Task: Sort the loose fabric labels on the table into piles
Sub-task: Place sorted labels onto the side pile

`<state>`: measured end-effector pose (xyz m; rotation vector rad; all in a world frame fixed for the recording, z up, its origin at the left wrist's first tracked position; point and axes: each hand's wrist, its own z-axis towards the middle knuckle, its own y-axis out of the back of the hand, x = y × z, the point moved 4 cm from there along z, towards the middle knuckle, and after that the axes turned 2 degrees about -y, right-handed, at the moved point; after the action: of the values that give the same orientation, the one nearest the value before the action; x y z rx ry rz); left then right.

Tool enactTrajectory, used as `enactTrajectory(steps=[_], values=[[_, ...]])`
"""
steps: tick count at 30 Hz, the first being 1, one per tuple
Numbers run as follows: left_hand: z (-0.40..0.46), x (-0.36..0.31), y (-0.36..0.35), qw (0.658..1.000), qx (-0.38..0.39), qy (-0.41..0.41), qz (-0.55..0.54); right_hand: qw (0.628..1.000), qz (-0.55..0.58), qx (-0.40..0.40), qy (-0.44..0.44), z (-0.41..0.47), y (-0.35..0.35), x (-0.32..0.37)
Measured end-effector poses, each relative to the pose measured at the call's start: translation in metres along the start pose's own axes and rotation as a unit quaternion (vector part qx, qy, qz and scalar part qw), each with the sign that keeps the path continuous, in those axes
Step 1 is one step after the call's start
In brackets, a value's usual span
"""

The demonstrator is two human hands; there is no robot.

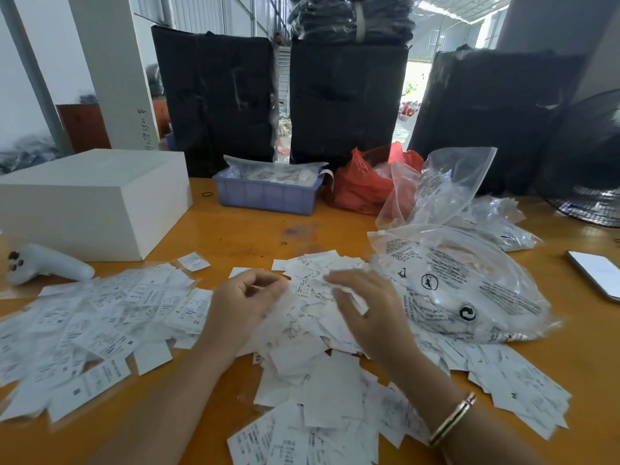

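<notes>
White fabric labels (302, 380) are heaped all over the orange table (255, 229), with both hands over the middle pile, left hand (241, 307) curled and maybe pinching 1 (can't tell), right hand (365, 313) spread loose on top.

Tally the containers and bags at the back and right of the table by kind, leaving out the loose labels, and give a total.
White box: 1
Blue bin: 1
Red bag: 1
Clear printed bags: at least 3
Total: at least 6
</notes>
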<state>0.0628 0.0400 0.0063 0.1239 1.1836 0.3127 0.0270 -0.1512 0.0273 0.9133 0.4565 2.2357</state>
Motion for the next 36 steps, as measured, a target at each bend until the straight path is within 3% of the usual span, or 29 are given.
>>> enactTrajectory(steps=[4,7,10,14,17,24,29,33,36], values=[[0.007,0.007,0.021,0.99,-0.087,0.003,0.112,0.984,-0.015,-0.151,-0.093,0.027,0.053,-0.034],[0.01,0.012,0.029,0.97,-0.115,-0.01,0.214,0.958,-0.09,-0.179,-0.203,0.036,0.085,-0.077],[0.01,0.017,0.037,0.948,-0.137,0.004,0.288,0.924,-0.222,-0.046,-0.309,0.039,0.095,-0.122],[0.011,0.02,0.04,0.907,-0.132,-0.015,0.4,0.858,-0.293,0.137,-0.398,0.033,0.086,-0.153],[0.011,0.02,0.039,0.888,-0.135,-0.028,0.44,0.851,-0.332,0.152,-0.377,0.034,0.078,-0.151],[0.01,0.014,0.022,0.904,-0.096,-0.089,0.406,0.858,-0.308,0.134,-0.388,0.038,0.079,-0.15],[0.007,0.009,0.017,0.911,-0.082,-0.145,0.378,0.85,-0.377,0.099,-0.355,0.043,0.082,-0.147],[0.004,0.003,0.01,0.918,-0.062,-0.18,0.347,0.892,-0.367,0.008,-0.263,0.048,0.084,-0.121],[0.001,0.0,0.002,0.928,-0.03,-0.19,0.32,0.936,-0.288,-0.041,-0.197,0.053,0.076,-0.089]])
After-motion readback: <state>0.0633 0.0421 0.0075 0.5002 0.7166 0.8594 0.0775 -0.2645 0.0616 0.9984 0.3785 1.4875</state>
